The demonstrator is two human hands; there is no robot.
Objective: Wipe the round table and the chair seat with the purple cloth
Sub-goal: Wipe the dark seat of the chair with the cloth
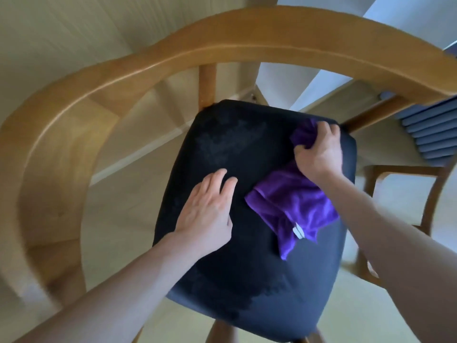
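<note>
A: Where is the purple cloth (291, 201) at this point?

B: On the dark chair seat (235, 280), along its right edge. The right hand (319, 152) has a bunched end of it gripped in curled fingers near the seat's far right corner, and the loose remainder trails back toward the near edge, white tag showing.

A: And the other hand?

B: The left hand (207, 209) lies flat on the middle of the seat, fingers straight and slightly spread, holding nothing. It appears to steady the chair.

A: How should the person do this pass well?

B: Probably by flattening the bunch so more fabric meets the cushion, then drawing overlapping strokes from the far edge to the near edge. The left hand covers part of the seat, so it would need to shift for that patch to be wiped. The wooden armrest (222, 43) curving around the seat likely limits reach at the far corners.

A: And the round table?

B: Not clearly in view, so its condition cannot be judged
</note>
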